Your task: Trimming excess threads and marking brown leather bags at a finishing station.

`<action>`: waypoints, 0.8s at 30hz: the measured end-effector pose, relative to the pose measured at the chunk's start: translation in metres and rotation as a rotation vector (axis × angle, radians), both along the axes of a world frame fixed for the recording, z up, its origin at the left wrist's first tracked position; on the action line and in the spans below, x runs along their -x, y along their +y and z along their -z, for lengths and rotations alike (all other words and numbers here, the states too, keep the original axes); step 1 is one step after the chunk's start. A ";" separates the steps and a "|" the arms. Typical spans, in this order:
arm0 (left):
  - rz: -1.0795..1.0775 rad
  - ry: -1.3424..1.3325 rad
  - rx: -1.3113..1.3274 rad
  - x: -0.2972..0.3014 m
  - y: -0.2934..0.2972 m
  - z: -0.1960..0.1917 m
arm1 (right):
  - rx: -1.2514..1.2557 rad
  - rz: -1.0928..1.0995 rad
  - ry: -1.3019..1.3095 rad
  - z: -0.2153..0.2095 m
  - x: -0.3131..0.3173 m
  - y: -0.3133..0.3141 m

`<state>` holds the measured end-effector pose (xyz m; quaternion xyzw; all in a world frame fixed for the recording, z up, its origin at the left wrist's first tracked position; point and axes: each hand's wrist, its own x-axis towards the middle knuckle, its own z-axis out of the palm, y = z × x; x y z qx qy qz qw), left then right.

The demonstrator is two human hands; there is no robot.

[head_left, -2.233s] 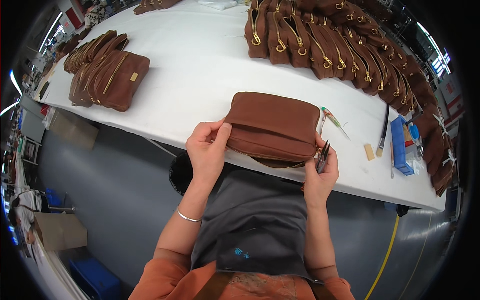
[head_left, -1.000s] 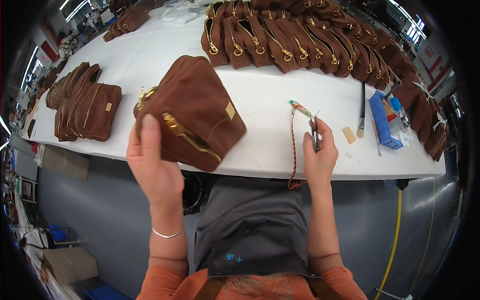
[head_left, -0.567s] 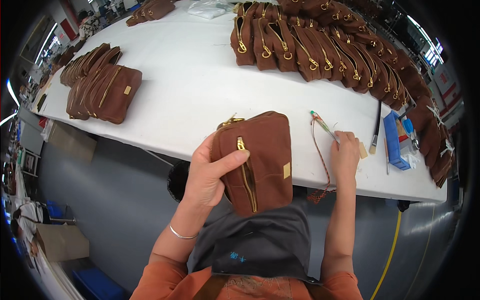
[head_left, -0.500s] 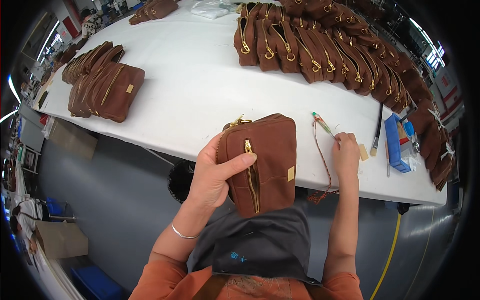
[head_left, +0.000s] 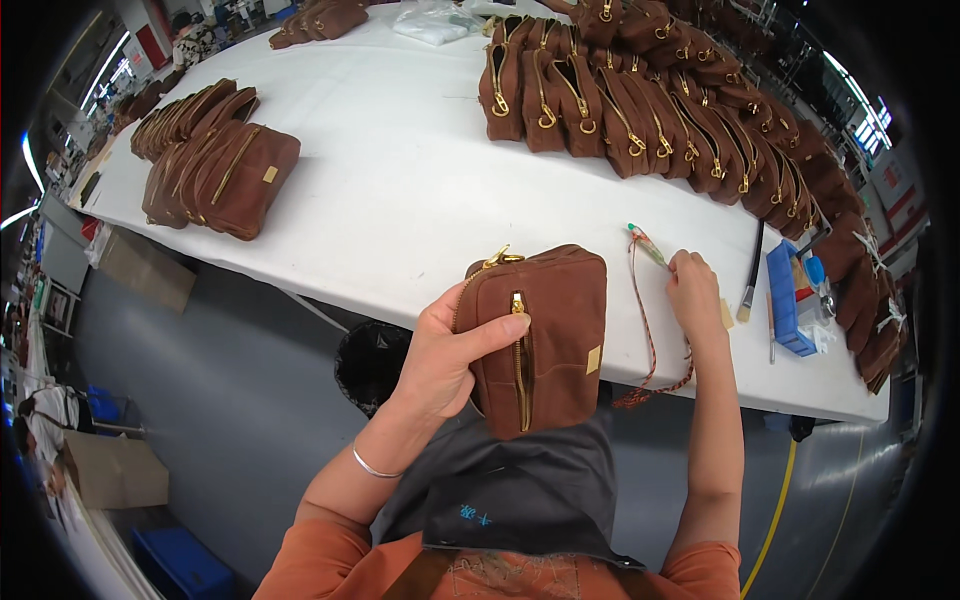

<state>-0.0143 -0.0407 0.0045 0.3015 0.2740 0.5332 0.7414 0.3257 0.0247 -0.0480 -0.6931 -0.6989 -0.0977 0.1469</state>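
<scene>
One brown pouch (head_left: pixel 545 335) sits gripped in the left hand (head_left: pixel 445 355).

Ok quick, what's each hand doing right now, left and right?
Left hand: closed around the brown zip pouch, held up over the table edge.
Right hand: on the white table, fingers closed on a small tool with a braided cord.

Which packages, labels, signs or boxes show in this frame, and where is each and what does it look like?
Small tan rectangular label patch: on the front of the brown suede zip pouch held in the left hand.
Blue open box: right on the white table, rectangular.
Clear plastic bag: far table edge, crumpled.
Brown cardboard box: floor, lower left.
Blue crate: floor, bottom left.
</scene>
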 end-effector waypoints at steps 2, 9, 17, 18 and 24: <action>0.015 -0.017 0.064 0.000 0.000 0.005 | -0.121 0.016 0.119 -0.011 0.008 -0.003; 0.085 -0.071 0.144 -0.018 -0.007 0.006 | -0.416 -0.173 1.450 -0.079 0.100 -0.077; 0.147 -0.042 -0.005 -0.034 -0.018 0.012 | -0.272 -0.365 1.721 -0.063 0.159 -0.110; 0.152 -0.038 -0.033 -0.034 -0.019 0.013 | -0.265 -0.355 1.715 -0.062 0.159 -0.110; 0.162 -0.015 -0.061 -0.033 -0.021 0.011 | -0.243 -0.337 1.695 -0.061 0.160 -0.110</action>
